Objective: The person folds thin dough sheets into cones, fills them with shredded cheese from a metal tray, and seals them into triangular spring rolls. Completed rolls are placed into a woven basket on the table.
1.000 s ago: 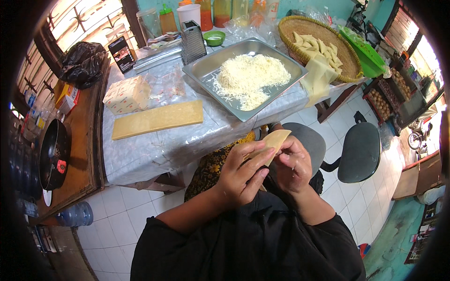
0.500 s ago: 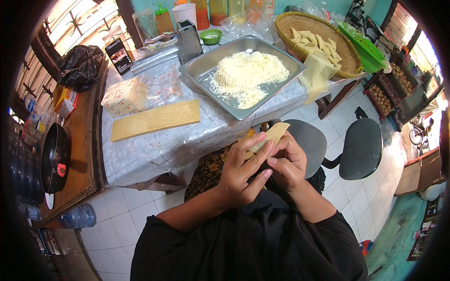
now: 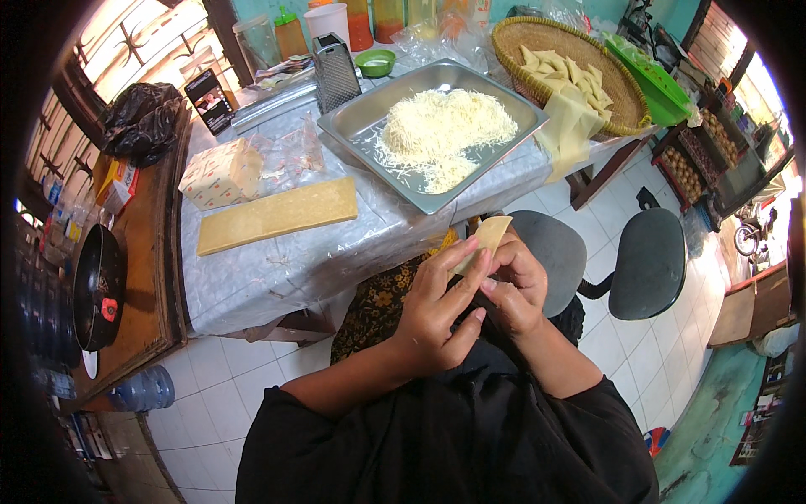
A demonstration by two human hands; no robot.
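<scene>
Over my lap, a pale pastry wrapper, partly folded, is pinched between both hands. My left hand has its fingers closed on its left side. My right hand grips the other side, thumb bent in; the lower part of the wrapper is hidden behind fingers. Ahead on the table, a metal tray carries a heap of grated cheese. A long flat strip of dough lies to the left. Folded triangular pastries rest in a round woven basket at the back right, with a dough sheet hanging over its near rim.
A box grater, a phone, a wrapped block and a small green bowl stand on the plastic-covered table. Left, a frying pan sits on a wooden bench. Dark chairs stand at the right.
The wrapper has turned a little more upright between my fingers, and its visible part looks narrower. Both hands keep nearly the same place. The table items look unmoved.
</scene>
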